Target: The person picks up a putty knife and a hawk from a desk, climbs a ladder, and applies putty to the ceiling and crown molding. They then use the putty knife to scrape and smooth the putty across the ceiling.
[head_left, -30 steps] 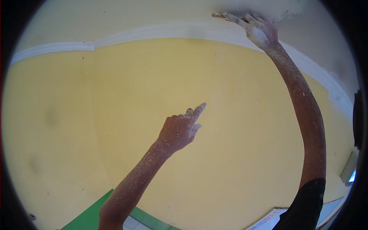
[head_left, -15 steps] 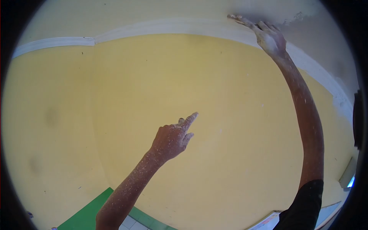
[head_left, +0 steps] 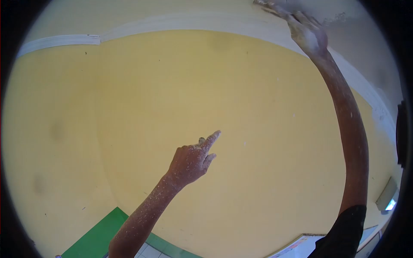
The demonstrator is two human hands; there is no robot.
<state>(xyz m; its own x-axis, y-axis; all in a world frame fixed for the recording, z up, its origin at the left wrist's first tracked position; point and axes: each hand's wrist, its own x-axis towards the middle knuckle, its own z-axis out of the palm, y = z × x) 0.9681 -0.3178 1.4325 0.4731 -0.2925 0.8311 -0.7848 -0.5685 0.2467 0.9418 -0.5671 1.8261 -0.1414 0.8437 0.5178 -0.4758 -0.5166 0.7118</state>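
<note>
My right hand [head_left: 309, 36], whitened with dust, reaches up to the ceiling surface [head_left: 365, 32] just above the white cornice [head_left: 206, 21]. Its fingers point left and lie along a thin, flat, brownish piece at the upper edge of the view; I cannot tell what the piece is. Lower down, my left hand [head_left: 189, 162] is raised in front of the yellow wall [head_left: 258, 99]. Its index finger is stretched out and the thumb stands apart from it, while the other fingers curl in. Nothing shows in this hand, and pale specks cover it and the forearm.
A greyish patch with a rough edge spreads over the ceiling at the upper right. Another length of cornice [head_left: 60, 41] runs along the left. Below are a green panel [head_left: 92, 232] and pale tiles [head_left: 150, 251]. A box-like fixture [head_left: 387, 194] sits at the right.
The view has tilted slightly down, so the cornice and right hand appear higher. The right hand has shifted a little along the ceiling; the left hand keeps its pose.
</note>
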